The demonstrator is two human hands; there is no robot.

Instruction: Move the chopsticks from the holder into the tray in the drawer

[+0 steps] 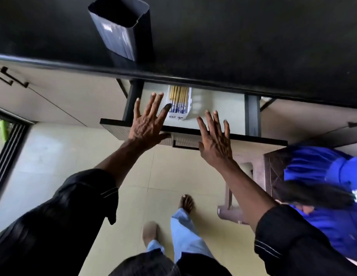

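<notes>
A dark rectangular holder [121,26] stands on the black countertop, and I see nothing inside it. Below, the drawer [217,108] is partly pulled out. Several chopsticks [178,99] with yellow shafts and blue-and-white ends lie in a white tray [188,108] at the drawer's left. My left hand [147,124] is spread flat over the drawer's front edge, its fingertips just left of the tray. My right hand [215,136] is spread over the front edge near the black handle [185,145]. Both hands hold nothing.
The countertop edge [193,78] overhangs the back of the drawer. A person in blue [323,196] crouches at the right beside a brown stool [239,188]. My legs and bare feet [186,203] stand on the tiled floor. Cabinet doors flank the drawer.
</notes>
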